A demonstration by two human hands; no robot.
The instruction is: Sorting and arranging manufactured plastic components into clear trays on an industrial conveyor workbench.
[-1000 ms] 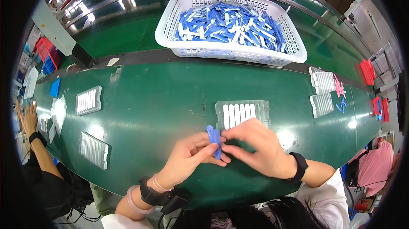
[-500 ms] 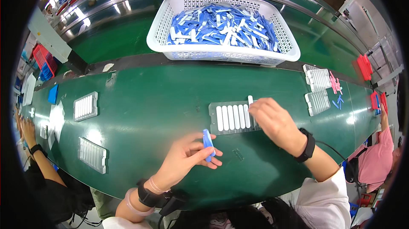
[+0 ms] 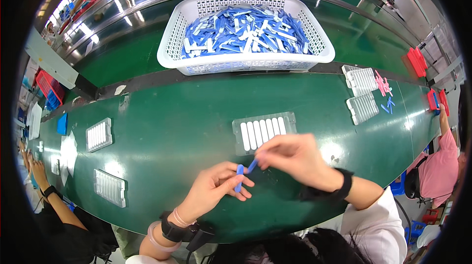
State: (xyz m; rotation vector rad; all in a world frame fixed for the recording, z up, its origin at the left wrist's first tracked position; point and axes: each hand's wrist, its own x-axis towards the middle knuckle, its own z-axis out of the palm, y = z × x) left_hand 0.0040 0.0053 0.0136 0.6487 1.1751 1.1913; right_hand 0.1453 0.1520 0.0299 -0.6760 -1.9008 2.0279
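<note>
Hands [image 3: 212,189] [image 3: 302,161] each pinch a blue strip [image 3: 239,179]. White perforated basket [image 3: 246,64] holds blue and white pieces [image 3: 246,30]; nearest clear tray [image 3: 290,122] carries white strips [image 3: 259,133].

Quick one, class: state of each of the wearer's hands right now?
Left hand: closed, holding a blue strip.
Right hand: closed, pinching a second blue strip.

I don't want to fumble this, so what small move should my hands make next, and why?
Probably draw the angled blue piece gently away from the upright blue piece, with your left hand steady: your right hand pinches its upper end, while its lower end sits close to the other, perhaps touching.
</note>
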